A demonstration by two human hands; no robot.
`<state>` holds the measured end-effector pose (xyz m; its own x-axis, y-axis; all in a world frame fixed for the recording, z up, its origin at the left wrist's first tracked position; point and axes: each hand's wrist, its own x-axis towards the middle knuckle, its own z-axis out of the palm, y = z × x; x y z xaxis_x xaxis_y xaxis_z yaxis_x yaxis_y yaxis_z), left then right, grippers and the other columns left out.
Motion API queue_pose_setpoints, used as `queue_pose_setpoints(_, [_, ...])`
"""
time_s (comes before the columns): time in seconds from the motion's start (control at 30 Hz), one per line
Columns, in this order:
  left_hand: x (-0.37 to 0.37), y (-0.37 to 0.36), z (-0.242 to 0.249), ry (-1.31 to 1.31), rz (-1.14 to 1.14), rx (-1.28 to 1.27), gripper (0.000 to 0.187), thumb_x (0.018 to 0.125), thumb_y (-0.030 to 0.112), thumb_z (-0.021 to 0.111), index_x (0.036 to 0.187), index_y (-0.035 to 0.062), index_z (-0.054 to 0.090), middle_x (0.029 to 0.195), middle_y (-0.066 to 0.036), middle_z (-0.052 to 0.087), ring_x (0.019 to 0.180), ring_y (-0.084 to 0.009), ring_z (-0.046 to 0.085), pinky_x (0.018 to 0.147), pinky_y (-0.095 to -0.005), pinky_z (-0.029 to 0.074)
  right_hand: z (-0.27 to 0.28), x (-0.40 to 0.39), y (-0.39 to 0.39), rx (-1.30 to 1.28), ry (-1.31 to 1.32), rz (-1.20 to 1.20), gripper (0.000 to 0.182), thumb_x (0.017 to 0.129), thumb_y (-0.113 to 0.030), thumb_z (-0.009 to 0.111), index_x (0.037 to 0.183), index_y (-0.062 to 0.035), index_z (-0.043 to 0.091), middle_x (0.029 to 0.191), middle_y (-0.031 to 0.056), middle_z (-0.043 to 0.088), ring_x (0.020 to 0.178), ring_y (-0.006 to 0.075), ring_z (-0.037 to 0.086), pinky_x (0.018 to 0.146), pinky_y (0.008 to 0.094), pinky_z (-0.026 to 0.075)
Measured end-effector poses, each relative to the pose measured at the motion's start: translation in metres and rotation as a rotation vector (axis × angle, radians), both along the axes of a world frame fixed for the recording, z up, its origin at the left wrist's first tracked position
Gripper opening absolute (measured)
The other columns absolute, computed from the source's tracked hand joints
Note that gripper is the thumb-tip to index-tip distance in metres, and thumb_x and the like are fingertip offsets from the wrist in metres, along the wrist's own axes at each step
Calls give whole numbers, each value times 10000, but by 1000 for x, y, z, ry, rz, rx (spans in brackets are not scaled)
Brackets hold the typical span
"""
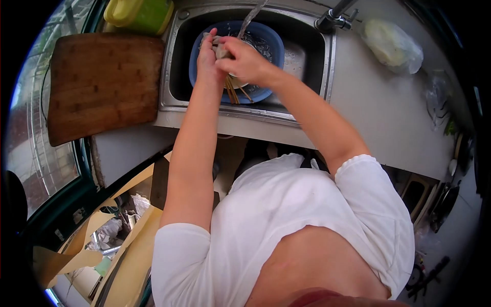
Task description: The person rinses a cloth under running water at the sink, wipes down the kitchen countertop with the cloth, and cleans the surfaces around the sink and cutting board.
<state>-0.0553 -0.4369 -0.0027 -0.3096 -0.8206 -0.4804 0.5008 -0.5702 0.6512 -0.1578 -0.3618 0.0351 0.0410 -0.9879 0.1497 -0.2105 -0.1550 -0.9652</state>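
Observation:
Both hands are together over a blue basin [276,43] that stands in the metal sink [307,56]. A greyish cloth [221,51] is between them. My left hand [206,56] has its fingers closed against the cloth. My right hand [244,60] pinches the cloth from the other side. Water [249,20] runs down into the basin just behind the hands. Several chopsticks [231,91] and part of a white bowl [240,82] show in the basin below my hands; the rest of the bowl is hidden.
A wooden cutting board [105,84] lies left of the sink, with a green and yellow container [138,15] behind it. The faucet [332,21] rises at the sink's back right. On the right counter are a bagged vegetable [393,46] and a clear plastic bag [437,97].

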Motion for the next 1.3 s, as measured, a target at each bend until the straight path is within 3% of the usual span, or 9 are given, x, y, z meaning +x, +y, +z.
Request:
queue_pose_setpoints(0.2, [-2,6,-58,505,-139,-14,244,933,260,418,1080,91,516,995,-87,575,926,-284,567,883,-408,459,-47,18,-5,-307,108,-353,245,802,-277,580,837,-37,619,1032,172,541,1015,352,461,888,444,363])
queue_pose_setpoints(0.3, [-31,52,-2,117,77,188,258,922,160,394,1099,25,524,1106,-102,568,1039,-236,531,941,-373,421,-89,-7,-47,19,346,-728,312,857,-318,498,856,-43,647,956,212,583,950,376,508,841,441,409])
queue_pose_setpoints(0.6, [15,15,-19,6,-82,389,477,831,449,535,1062,32,550,1052,-127,600,941,-301,570,882,-410,450,-43,48,14,284,-137,-331,417,845,-397,484,886,-33,683,1034,271,554,1003,408,508,902,430,397])
queue_pose_setpoints(0.7, [1,23,-30,49,-47,190,317,895,273,479,1079,19,531,1077,-133,586,984,-282,566,899,-388,450,-65,46,-6,-63,131,-532,368,847,-350,488,832,-41,686,1034,274,553,982,386,521,873,436,410])
queue_pose_setpoints(0.77, [-10,39,-22,75,89,225,227,920,140,434,1084,9,520,1096,-132,571,1025,-270,552,918,-393,447,-63,12,-39,218,458,-581,346,849,-296,474,786,-18,670,881,237,614,878,369,578,785,447,443])
queue_pose_setpoints(0.87, [0,45,11,-1,56,221,262,923,158,445,1111,-22,484,1128,-152,545,1057,-301,533,915,-439,452,-93,-17,-63,445,-149,-570,430,891,-359,432,996,21,605,954,230,621,924,396,578,802,429,449])
queue_pose_setpoints(1.03, [23,21,35,-105,91,166,273,926,181,447,1140,14,475,1162,-160,511,1082,-321,507,903,-454,460,-95,-54,-43,141,553,-337,572,711,-225,652,1229,-53,480,1235,165,516,1116,339,502,920,370,411])
queue_pose_setpoints(1.17, [5,24,53,-34,158,193,227,900,100,479,1110,16,497,1158,-168,505,1086,-315,499,917,-444,457,-52,-17,-14,-105,219,27,722,701,-99,689,1306,-75,295,1165,183,528,1140,253,484,971,337,365])
queue_pose_setpoints(1.3, [12,10,48,-19,-93,46,193,824,4,571,1013,-27,549,998,-132,581,990,-264,554,910,-369,465,-56,-9,-27,254,-75,-195,438,785,-109,648,1146,-72,402,987,60,574,918,140,550,826,284,441])
